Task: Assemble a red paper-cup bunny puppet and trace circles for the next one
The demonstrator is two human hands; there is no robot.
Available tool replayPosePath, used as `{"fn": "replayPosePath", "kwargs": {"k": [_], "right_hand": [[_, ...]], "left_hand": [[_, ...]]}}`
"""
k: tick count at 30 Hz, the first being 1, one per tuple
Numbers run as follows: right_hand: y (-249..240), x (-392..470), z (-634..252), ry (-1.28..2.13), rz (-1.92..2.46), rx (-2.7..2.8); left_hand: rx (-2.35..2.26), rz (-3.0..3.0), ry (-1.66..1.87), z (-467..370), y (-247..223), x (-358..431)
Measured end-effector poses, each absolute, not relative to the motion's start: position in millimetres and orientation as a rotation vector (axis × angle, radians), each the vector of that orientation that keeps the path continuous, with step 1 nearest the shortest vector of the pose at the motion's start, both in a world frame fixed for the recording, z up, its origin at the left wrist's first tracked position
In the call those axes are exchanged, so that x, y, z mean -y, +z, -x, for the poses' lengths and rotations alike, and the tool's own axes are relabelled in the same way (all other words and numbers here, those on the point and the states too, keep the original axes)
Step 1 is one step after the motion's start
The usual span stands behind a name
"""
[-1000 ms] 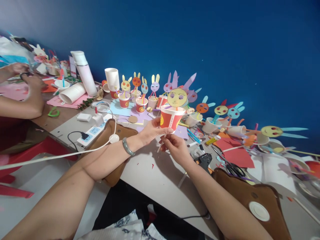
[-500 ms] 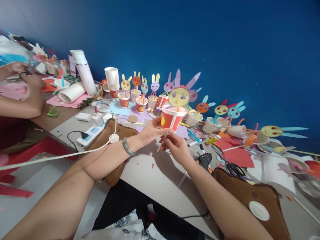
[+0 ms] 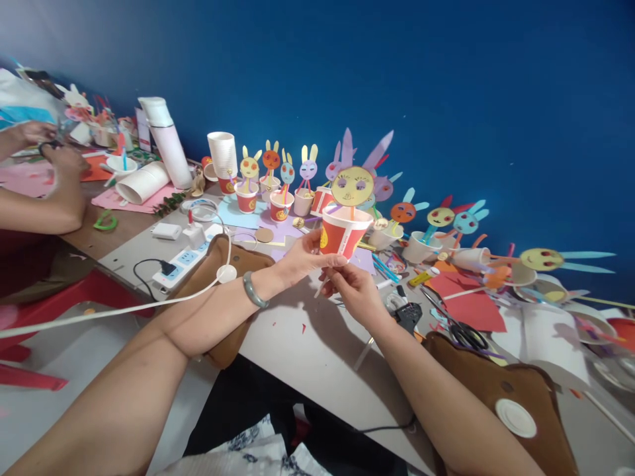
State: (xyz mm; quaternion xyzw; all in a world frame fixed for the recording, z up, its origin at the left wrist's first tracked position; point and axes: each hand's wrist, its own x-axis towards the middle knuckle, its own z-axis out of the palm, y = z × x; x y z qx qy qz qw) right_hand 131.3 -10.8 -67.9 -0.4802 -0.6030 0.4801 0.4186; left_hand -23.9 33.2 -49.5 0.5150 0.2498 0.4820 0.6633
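My left hand (image 3: 310, 256) wraps round a red and white paper cup (image 3: 343, 233) and holds it up above the table. Out of the cup rises a yellow paper rabbit head (image 3: 352, 187) with purple ears and drawn eyes, on an orange stem. Just under the cup's base, my right hand (image 3: 350, 287) is closed in a pinch on a thin pale stick (image 3: 320, 288), whose lower end pokes out below the fingers. Where the stick's upper end goes is hidden by the cup and fingers.
Several rabbit cups (image 3: 281, 206) line the blue wall. Right are a black glue gun (image 3: 407, 318), scissors (image 3: 469, 335) and red paper (image 3: 471, 301). A power strip (image 3: 184, 264), a white cable (image 3: 124, 309) and a flask (image 3: 166, 142) lie left. Another person's hands (image 3: 64, 155) hold scissors at far left.
The yellow rabbit head has risen a little above the cup rim and shifted slightly left. Both hands keep their grip, nearly in the same place.
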Motion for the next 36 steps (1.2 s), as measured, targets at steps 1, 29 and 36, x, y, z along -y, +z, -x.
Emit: {"fn": "replayPosePath", "kwargs": {"k": [1,29,36], "right_hand": [[-67.9,10.8,-131.1,1.212,1.207,1.515],[-69.2,10.3,-134.7,1.226,1.162,1.707],[-65.0,9.0,-139.1,1.219,1.178,1.736]], "left_hand": [[-0.560,-1.166,1.097,23.9,-49.1,-32.6],[-0.539,-1.232,1.025,27.2,-46.6,-31.5],[-0.503,-1.254,1.003,28.4,-46.9,-32.1]]}}
